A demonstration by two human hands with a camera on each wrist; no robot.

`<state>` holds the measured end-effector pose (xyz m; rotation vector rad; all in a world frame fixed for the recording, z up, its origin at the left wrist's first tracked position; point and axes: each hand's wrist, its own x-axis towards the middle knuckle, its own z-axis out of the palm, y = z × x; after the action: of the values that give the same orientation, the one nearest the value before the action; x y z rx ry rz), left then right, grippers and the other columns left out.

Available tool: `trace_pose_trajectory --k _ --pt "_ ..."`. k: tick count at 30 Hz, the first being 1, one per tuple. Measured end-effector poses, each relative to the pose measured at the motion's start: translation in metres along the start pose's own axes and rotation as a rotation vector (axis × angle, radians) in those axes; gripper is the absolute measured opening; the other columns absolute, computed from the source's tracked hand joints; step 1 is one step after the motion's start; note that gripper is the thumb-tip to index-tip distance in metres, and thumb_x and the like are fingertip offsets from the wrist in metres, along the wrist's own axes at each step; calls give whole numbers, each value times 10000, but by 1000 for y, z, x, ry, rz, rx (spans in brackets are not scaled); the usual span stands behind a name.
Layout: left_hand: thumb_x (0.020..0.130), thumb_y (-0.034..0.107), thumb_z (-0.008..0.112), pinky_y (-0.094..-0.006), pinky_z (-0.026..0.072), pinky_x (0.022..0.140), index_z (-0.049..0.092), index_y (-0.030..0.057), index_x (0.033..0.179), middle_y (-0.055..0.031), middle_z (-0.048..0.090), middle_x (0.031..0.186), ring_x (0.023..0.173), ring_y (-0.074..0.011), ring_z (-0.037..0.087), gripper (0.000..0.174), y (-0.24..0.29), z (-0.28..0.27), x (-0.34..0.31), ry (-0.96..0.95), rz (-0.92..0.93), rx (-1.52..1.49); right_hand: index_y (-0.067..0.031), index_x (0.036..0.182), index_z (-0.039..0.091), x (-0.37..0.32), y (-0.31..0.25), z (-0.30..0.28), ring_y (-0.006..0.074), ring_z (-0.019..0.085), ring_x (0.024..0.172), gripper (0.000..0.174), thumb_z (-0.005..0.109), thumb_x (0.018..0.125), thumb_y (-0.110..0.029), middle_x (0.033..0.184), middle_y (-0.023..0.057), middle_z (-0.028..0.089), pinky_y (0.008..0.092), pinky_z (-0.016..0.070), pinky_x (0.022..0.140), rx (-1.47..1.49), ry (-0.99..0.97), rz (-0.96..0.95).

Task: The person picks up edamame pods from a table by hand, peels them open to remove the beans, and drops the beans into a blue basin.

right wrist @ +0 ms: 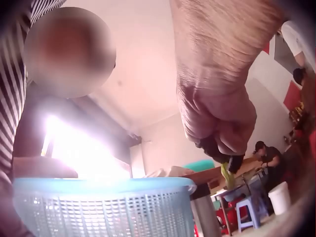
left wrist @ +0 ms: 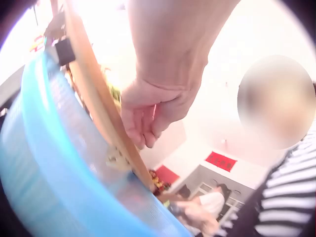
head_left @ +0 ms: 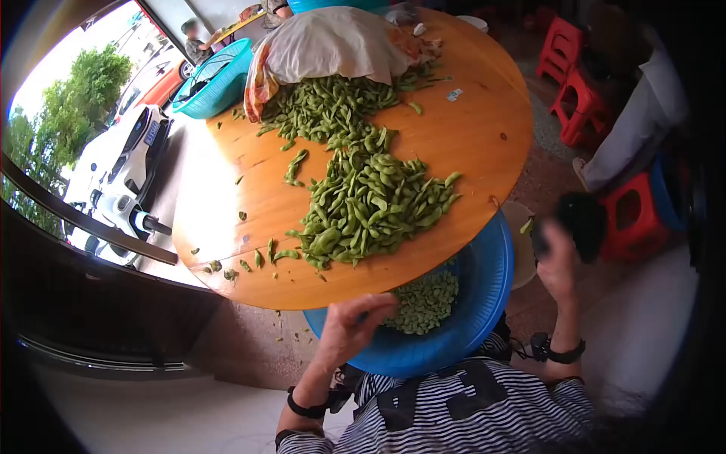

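A pale green soybean pod (right wrist: 228, 175) is pinched between the dark-covered fingertips of my right hand (right wrist: 217, 111). In the head view, that hand (head_left: 558, 261) is off to the right of the blue basin (head_left: 499, 265), and the pod (head_left: 527, 225) sticks out from its fingers. My left hand (head_left: 354, 324) is over the basin's left part, close to the table edge. Its fingers (left wrist: 144, 129) hang loosely curled in the left wrist view, with nothing visible between them. Shelled green beans (head_left: 423, 303) lie in the basin, partly beneath the table rim.
Heaped green pods (head_left: 370, 204) cover the middle of the round wooden table (head_left: 484, 129). A pale cloth (head_left: 333, 45) lies over the farther pods. At the back left stands a turquoise basket (head_left: 219, 83). Red stools (head_left: 578, 110) are on the right.
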<state>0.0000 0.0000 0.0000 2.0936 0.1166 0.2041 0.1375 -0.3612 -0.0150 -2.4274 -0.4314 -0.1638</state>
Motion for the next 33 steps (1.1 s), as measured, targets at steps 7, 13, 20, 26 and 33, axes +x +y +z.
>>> trace_pose_trajectory --k 7,13,20,26,33 --pt "823 21 664 -294 459 594 695 29 905 -87 632 791 646 -180 584 88 -60 -89 38 565 68 582 -25 1056 553 7 33 -2 412 612 882 353 480 720 53 904 231 621 477 473 707 -333 30 283" --pt "784 107 704 -405 451 758 696 23 814 -117 610 811 838 -304 582 89 -57 -104 52 467 -166 696 -35 1050 563 5 25 -3 417 608 890 335 504 726 26 911 217 629 493 466 707 -273 159 131" --pt "790 86 680 -398 461 749 689 22 846 -117 625 836 795 -302 577 86 -78 -101 62 538 -135 726 -4 1011 581 8 -5 -7 393 624 830 327 486 709 73 864 230 628 446 478 691 -119 65 161" --pt "891 37 643 -207 339 467 669 -10 953 14 602 713 519 -22 425 82 11 -34 29 304 -155 -208 48 996 638 -2 -66 17 79 564 720 419 388 664 107 779 51 628 225 466 683 706 -155 4" --pt "928 92 632 -183 291 412 653 -6 1001 18 574 671 479 -20 445 124 35 63 9 -213 -382 -825 73 949 574 -12 -93 51 198 562 758 392 412 594 44 824 127 568 288 468 716 798 -420 -267"
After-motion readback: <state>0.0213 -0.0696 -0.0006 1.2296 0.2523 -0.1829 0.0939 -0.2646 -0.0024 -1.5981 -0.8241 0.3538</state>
